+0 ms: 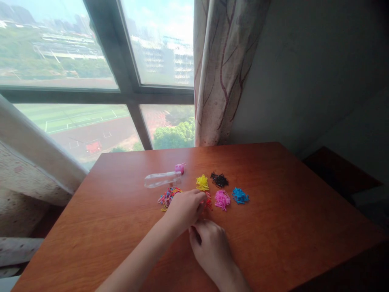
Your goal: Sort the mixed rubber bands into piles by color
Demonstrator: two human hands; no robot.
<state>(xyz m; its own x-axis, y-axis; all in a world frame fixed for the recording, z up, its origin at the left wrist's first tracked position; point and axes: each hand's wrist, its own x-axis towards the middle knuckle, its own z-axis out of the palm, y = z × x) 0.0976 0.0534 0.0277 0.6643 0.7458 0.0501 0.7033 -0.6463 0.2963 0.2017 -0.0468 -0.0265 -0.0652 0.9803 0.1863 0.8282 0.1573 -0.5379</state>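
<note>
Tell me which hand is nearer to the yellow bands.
Left. The left hand is just on the near side of the yellow bands; the right hand is farther from them, closer to the person's body.

Tabletop (273, 227) count by kind
One each: yellow pile (202, 183), black pile (219, 179), red pile (209, 200), pink pile (222, 200), blue pile (240, 195), mixed pile (168, 197) (six piles), clear bottle (161, 179), pink cap (180, 168); hands (186, 206), two

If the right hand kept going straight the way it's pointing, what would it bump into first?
Most likely the left hand, just ahead of the right hand's fingers; depth is unclear, so they may already touch.
</note>
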